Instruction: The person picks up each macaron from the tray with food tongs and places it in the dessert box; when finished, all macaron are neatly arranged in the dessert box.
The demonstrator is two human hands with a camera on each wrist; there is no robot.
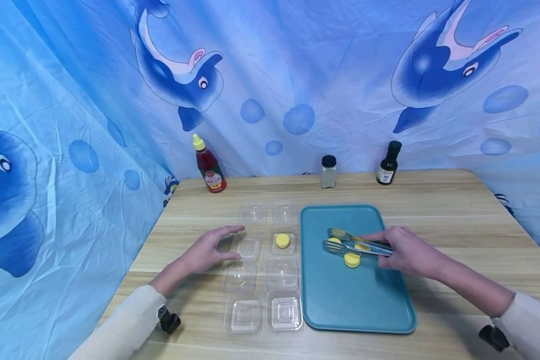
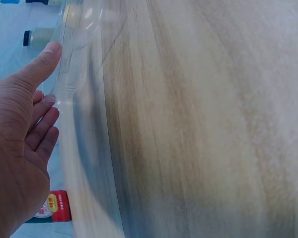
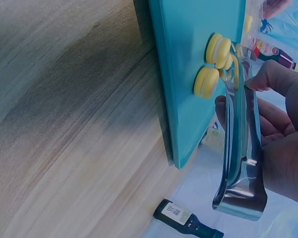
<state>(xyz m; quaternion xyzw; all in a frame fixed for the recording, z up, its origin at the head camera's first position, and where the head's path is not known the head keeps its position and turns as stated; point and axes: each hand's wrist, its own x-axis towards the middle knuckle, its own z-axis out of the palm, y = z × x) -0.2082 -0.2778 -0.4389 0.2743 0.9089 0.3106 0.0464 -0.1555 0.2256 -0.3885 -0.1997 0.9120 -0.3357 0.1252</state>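
Shiny metal tongs (image 3: 255,134) — round yellow macarons (image 3: 207,83).

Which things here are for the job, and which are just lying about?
Probably for the job:
metal tongs in the right hand
yellow macarons
teal tray
clear plastic clamshell boxes

Probably just standing around:
yellow-capped red sauce bottle
black-lidded jar
small dark bottle

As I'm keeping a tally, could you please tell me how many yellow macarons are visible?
4: one macaron in a clear plastic container, and three macarons on the teal tray, two partly hidden by metal tongs.
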